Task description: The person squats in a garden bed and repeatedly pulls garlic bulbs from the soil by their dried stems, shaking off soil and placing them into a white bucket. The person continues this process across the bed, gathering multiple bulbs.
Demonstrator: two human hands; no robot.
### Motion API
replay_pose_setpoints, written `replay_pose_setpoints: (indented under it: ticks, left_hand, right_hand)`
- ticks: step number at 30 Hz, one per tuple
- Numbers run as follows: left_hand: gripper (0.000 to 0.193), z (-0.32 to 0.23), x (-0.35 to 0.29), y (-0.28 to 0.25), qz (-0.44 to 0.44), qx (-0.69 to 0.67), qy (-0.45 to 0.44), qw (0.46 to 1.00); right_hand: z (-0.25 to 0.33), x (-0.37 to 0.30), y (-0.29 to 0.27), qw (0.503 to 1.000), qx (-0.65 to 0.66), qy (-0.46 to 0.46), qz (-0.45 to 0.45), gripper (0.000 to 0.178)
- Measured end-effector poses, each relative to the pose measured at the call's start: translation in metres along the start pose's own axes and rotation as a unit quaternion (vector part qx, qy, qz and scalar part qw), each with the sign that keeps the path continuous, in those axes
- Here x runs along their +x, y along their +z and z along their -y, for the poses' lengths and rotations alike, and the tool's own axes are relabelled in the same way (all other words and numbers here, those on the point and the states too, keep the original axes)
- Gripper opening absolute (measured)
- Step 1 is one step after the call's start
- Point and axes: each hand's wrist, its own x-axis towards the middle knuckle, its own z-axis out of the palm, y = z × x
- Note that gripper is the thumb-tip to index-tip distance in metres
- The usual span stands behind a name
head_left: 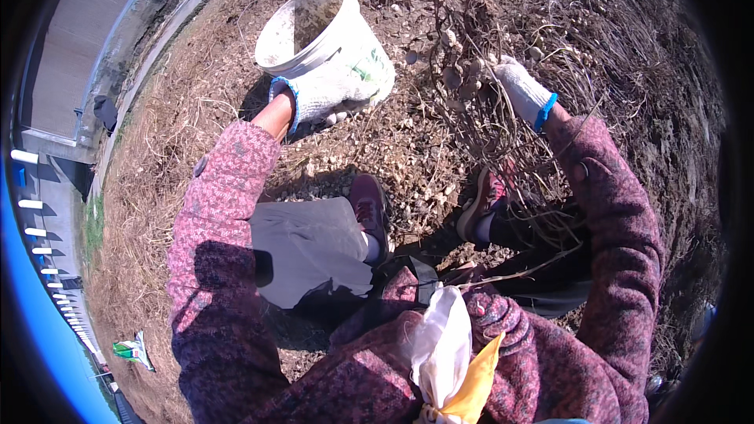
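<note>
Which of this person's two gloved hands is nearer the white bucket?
The left hand, which overlaps the side of the white bucket in this view. The right hand, also gloved, is well apart from it, among dry, tangled stems.

The bucket looks like smooth plastic, its inner wall dull and dirt-smeared. I see matt knitted cloth in the gloves, a nubbly, woolly weave in the jacket, matt cloth in the trousers and a silky sheen on the scarf. The dry vines look fibrous, the soil rough.
</note>
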Motion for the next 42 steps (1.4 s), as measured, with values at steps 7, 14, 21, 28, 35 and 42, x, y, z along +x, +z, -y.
replay_pose_setpoints:
  ticks: [7,14,21,28,35,42]
  left_hand:
    - [0.021,-0.037,-0.027,0.024,0.054,-0.486,-0.010,0.872]
    - [0.016,-0.054,-0.027,0.047,0.089,-0.426,0.001,0.900]
    - [0.020,-0.052,-0.018,0.048,0.083,-0.402,-0.020,0.912]
    - [0.026,-0.043,-0.009,0.046,0.125,-0.609,-0.045,0.782]
    - [0.029,-0.035,-0.002,0.050,0.111,-0.641,-0.019,0.759]
    - [0.014,-0.032,-0.003,0.054,0.029,-0.619,0.029,0.784]
  right_hand:
    - [0.050,-0.012,0.019,0.992,0.101,0.069,-0.005,0.019]
    - [0.065,-0.002,0.038,0.999,-0.024,0.041,0.016,0.023]
    - [0.067,-0.008,0.045,0.995,-0.068,0.069,-0.014,0.041]
    - [0.067,-0.002,0.050,0.991,-0.005,0.137,0.006,0.035]
    - [0.062,0.000,0.050,0.994,0.037,0.105,0.000,0.041]
    - [0.070,-0.002,0.050,0.992,0.050,0.116,0.000,0.046]
